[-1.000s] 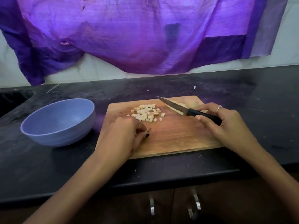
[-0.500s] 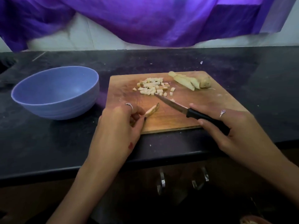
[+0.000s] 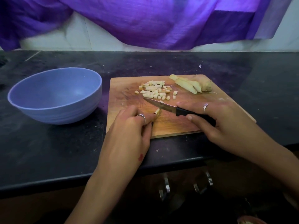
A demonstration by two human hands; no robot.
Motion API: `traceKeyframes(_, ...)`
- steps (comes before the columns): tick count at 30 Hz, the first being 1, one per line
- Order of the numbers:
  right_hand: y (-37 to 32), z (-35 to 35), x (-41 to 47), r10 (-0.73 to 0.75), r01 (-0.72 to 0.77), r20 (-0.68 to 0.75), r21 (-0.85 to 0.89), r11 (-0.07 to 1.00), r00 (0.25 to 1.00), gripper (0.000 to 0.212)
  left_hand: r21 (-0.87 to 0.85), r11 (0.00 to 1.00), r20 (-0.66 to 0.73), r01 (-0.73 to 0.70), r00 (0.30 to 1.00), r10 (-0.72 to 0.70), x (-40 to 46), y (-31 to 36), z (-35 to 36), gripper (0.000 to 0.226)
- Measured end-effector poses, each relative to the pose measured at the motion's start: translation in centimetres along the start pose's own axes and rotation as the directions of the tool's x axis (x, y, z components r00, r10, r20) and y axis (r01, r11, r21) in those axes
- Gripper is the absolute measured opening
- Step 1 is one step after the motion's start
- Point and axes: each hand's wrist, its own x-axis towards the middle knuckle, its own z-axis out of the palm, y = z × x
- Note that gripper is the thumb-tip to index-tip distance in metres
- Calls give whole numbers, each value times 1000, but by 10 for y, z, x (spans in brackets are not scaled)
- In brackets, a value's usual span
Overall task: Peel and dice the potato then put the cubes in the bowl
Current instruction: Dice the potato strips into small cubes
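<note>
A wooden cutting board (image 3: 174,126) lies on the black counter. Several small potato cubes (image 3: 155,90) are heaped near its far middle. Uncut potato slices and an end piece (image 3: 192,84) lie at the far right corner. My left hand (image 3: 129,130) pinches a short potato strip (image 3: 157,112) against the board. My right hand (image 3: 221,122) grips the black handle of a knife (image 3: 163,105), whose blade lies across the strip's tip. An empty blue bowl (image 3: 55,94) stands left of the board.
A purple cloth (image 3: 145,20) hangs on the wall behind the counter. The counter's front edge (image 3: 80,180) runs below my wrists, with metal cabinet handles (image 3: 166,186) beneath it. A dark sink edge (image 3: 2,62) shows at the far left.
The knife came from the far slices toward me and now sits over the strip. My left hand pushed the strip up under the blade. The camera tilted down.
</note>
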Motion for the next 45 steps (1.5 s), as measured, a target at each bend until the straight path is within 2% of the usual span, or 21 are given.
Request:
traceKeyframes(5,-1,0,2,-5,7,47,-59,998,999,43,14,1000,-2,-10,1000,11,1,-1,1,26)
traceKeyframes(11,-8,0,-5,-11,23,50,-237,971,999,46,10,1000,-14,-11,1000,11,1,-1,4,24)
traceKeyframes(14,-9,0,-8,-87,81,-18,-226,971,996,41,8,1000,-1,0,1000,0,2,-1,3,25)
traceKeyframes(17,-5,-3,-16,-5,15,47,-200,980,999,48,2,1000,-4,6,1000,-6,3,0,3,25)
traceKeyframes(22,-7,1,-25,-9,8,-4,-164,986,1000,40,0,1000,-18,1,1000,-1,3,0,4,23)
traceKeyframes(25,-11,0,-19,16,-9,48,-139,990,999,43,3,1000,-3,8,1000,-8,5,-1,4,25)
traceKeyframes(27,-11,-2,-12,26,-9,89,-192,981,996,47,1,1000,7,15,1000,-15,4,0,3,26)
traceKeyframes(29,-11,-4,-6,16,0,60,-252,968,998,48,-1,1000,18,21,1000,-21,3,1,1,26)
traceKeyframes(32,-6,-3,-2,68,-74,-54,-110,991,996,48,-1,1000,22,11,1000,-11,4,2,1,27)
traceKeyframes(34,-3,1,-4,103,-104,-29,-27,994,994,47,3,1000,15,7,1000,-7,5,2,1,27)
traceKeyframes(36,-2,5,-7,99,-98,11,-21,995,995,44,11,1000,20,13,1000,-13,5,2,1,28)
traceKeyframes(39,-5,6,-9,98,-98,-6,-10,995,995,19,8,1000,5,4,1000,-4,4,2,2,27)
traceKeyframes(40,-5,7,-9,96,-96,8,-12,995,995,19,11,1000,4,5,1000,-6,4,2,1,27)
traceKeyframes(43,-8,4,-6,92,-89,63,-45,995,994,47,15,1000,14,17,1000,-17,4,2,1,28)
traceKeyframes(45,-8,3,-6,77,-75,65,-32,997,995,48,19,1000,21,20,1000,-20,4,2,1,29)
